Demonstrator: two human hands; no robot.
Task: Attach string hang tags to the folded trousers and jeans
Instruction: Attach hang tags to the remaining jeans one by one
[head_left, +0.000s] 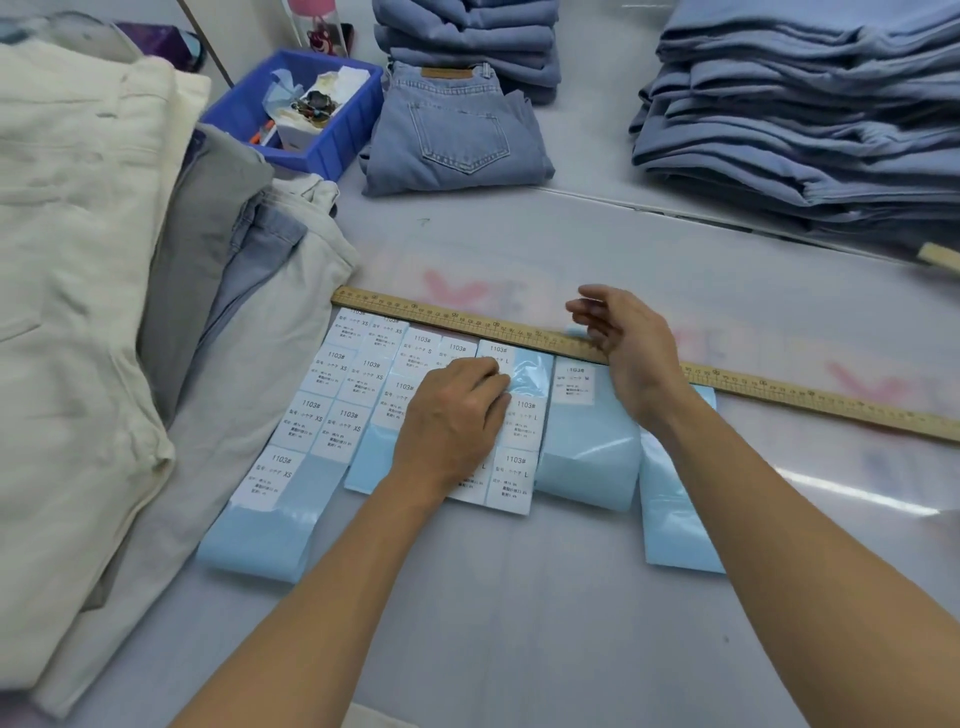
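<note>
Several strips of light-blue backing paper (589, 457) carry white size labels (332, 418) marked XS, S, M and L, laid side by side on the table below a wooden ruler (810, 397). My left hand (457, 415) lies palm down on the middle strips, its fingertips curled at the edge of an L label. Just above the ruler hovers my right hand (621, 338), fingers loosely spread and holding nothing. One folded pair of light-blue jeans (457, 135) lies at the back centre. No string tags are visible.
Cream, grey and blue trousers (78, 291) are piled at the left. Tall stacks of folded blue jeans stand at the back centre (467, 36) and back right (810, 119). A blue plastic bin (343, 140) of odds and ends sits at the back left.
</note>
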